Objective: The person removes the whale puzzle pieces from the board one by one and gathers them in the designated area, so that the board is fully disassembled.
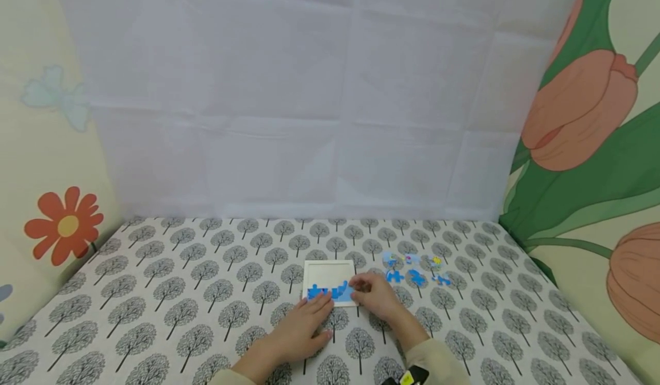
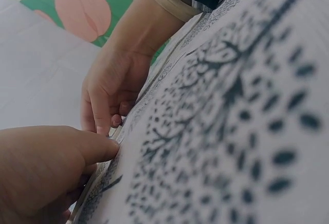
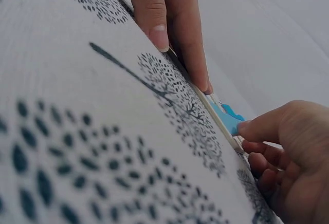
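Observation:
A white square puzzle tray [image 1: 330, 267] lies on the tablecloth, with blue jigsaw pieces [image 1: 315, 291] along its lower part. My left hand [image 1: 304, 323] rests with fairly straight fingers at the tray's near edge, its fingertips over the pieces. At the tray's lower right corner, my right hand [image 1: 376, 296] holds a light blue puzzle piece [image 3: 226, 118] with thumb and fingers. The thumb is on that piece in the right wrist view, and the other fingers curl beside the tray. Both hands [image 2: 115, 88] appear in the left wrist view, where the pieces are hidden.
Several loose puzzle pieces [image 1: 416, 278] lie right of the tray, blue ones nearer and lighter ones with yellow and pink [image 1: 409, 258] behind. The table has a tree-print cloth [image 1: 196, 310]. A white sheet [image 1: 268, 98] hangs behind it, with flower-patterned walls at both sides.

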Motion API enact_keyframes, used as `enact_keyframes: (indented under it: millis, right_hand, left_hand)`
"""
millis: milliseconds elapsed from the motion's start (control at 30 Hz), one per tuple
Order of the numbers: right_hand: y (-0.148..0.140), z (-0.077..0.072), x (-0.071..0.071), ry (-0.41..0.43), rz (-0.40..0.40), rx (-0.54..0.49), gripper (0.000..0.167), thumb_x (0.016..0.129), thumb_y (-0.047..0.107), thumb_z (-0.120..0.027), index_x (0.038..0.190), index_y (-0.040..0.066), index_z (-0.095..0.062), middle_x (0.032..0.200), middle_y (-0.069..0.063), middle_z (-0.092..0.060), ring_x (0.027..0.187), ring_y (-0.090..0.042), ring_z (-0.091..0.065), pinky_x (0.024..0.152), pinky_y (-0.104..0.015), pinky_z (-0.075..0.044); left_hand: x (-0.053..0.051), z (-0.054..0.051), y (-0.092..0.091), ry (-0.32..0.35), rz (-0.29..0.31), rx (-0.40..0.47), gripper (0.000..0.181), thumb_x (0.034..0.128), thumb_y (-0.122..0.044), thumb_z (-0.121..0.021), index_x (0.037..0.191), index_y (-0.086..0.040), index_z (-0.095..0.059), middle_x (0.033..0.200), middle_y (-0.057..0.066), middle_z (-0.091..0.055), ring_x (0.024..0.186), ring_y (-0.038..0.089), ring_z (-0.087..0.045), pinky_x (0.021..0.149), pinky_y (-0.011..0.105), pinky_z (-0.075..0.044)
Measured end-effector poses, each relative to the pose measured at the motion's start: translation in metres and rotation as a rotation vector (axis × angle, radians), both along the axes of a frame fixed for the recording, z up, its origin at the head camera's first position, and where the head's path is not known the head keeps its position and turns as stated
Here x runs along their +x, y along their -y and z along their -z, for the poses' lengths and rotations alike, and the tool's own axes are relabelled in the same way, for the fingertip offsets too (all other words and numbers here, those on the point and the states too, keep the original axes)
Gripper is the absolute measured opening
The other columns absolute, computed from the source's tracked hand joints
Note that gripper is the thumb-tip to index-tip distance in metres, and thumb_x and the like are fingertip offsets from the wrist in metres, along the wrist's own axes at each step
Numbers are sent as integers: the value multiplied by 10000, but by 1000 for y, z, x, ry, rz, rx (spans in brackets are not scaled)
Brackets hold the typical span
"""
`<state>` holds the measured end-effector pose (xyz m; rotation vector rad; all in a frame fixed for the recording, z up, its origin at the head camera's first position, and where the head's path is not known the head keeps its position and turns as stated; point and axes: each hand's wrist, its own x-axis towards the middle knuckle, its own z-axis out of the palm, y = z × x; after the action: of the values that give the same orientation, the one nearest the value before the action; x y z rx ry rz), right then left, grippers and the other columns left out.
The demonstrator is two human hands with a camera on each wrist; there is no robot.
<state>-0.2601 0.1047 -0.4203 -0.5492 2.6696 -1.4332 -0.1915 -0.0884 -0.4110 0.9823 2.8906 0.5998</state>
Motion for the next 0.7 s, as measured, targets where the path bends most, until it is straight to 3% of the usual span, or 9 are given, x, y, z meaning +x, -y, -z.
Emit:
enact_keyframes:
  millis: [167, 433, 700]
  right_hand:
    - [1, 0, 0, 16, 3, -51, 135, 738, 38, -623, 872, 57, -620, 780, 8, -567, 635, -125, -494, 568, -266, -433]
    - [2, 4, -2, -33, 6, -81, 108, 734, -3, -621, 834, 35, -604, 719, 16, -544, 611, -119, -468, 548, -253, -411]
    - [3, 1, -1, 27, 63, -124, 107, 730, -24, -606, 831, 8, -595, 725, -31, -555, 627, -123, -478, 567, -251, -420]
  left_hand:
    - [-1, 1, 0, 2, -5, -3, 547, 857, -292, -487, 1282, 32, -373, 1360, 131, -287, 1241, 285, -226, 980, 469, -180]
    - [0, -1, 1, -11, 0, 5, 547, 858, -296, -485, 1276, 40, -377, 1354, 140, -295, 1235, 294, -239, 975, 477, -187]
    - [1, 0, 0, -10, 1, 15, 542, 858, -286, -487, 1275, 42, -379, 1352, 143, -298, 1234, 297, -238, 974, 477, -187]
